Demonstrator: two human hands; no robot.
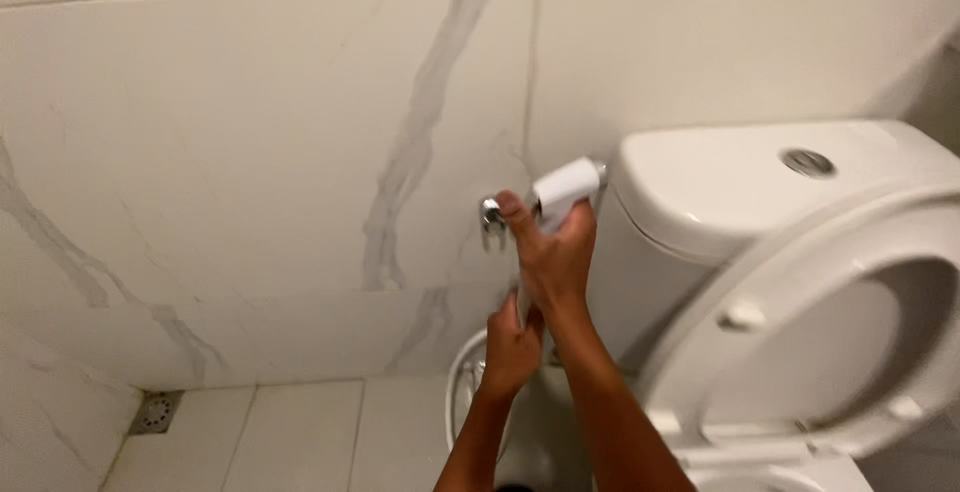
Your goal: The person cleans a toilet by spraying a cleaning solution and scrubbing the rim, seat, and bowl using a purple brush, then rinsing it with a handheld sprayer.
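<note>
1. Head view, the hands: the right hand point(556, 252) is raised against the marble-patterned wall point(250, 152), its fingers wrapped closed around a white hand-held bidet sprayer point(566, 188), with the thumb stretched toward the chrome wall holder point(492, 220).
2. Head view, the other hand: the left hand point(512, 350) sits just below the right one, fingers curled shut around the upper part of the sprayer's white hose point(462, 392), close under the sprayer's handle.
3. Head view, where the sprayer is: it is in the air between the chrome wall holder and the toilet cistern point(740, 192), its head tilted up toward the cistern's left edge. It appears close beside the holder but not seated on it.
4. Head view, surroundings: the toilet seat point(800, 292) is lifted upright to the right, the hose loops down near the tiled floor point(300, 432), and a floor drain point(154, 412) lies in the left corner.
5. Progress, as a judgement: the sprayer is in hand and level with its holder, so the work seems to be at the holder itself. Hanging it there looks not yet done, since both hands grip it.
</note>
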